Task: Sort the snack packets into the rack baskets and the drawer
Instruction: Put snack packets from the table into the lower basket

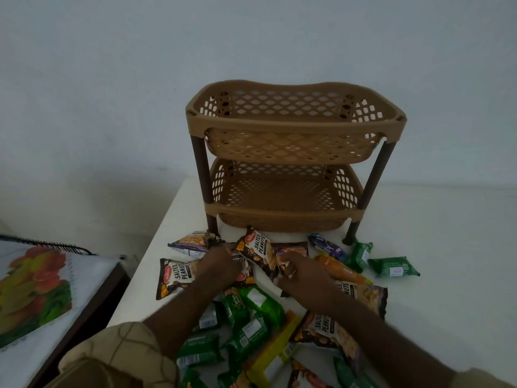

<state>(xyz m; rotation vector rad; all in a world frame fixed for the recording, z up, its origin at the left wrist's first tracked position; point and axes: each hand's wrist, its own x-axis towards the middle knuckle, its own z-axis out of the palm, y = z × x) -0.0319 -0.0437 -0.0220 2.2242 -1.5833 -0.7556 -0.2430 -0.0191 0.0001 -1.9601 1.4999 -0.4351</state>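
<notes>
Peanut packet (256,249) pinched upright between left hand (216,266) and right hand (300,271), fingers curled shut on it; empty rack (293,163) at twelve o'clock, likely destination.

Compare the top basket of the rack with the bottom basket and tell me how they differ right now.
The top basket sits raised on the dark legs, while the bottom basket hangs just above the table. The top basket is open to the room and looks lighter; the bottom basket lies shaded beneath the top one. Snack packets crowd the table in front of the bottom basket; none sit near the top basket. Both are tan, perforated plastic, similarly shaped, and empty.
</notes>
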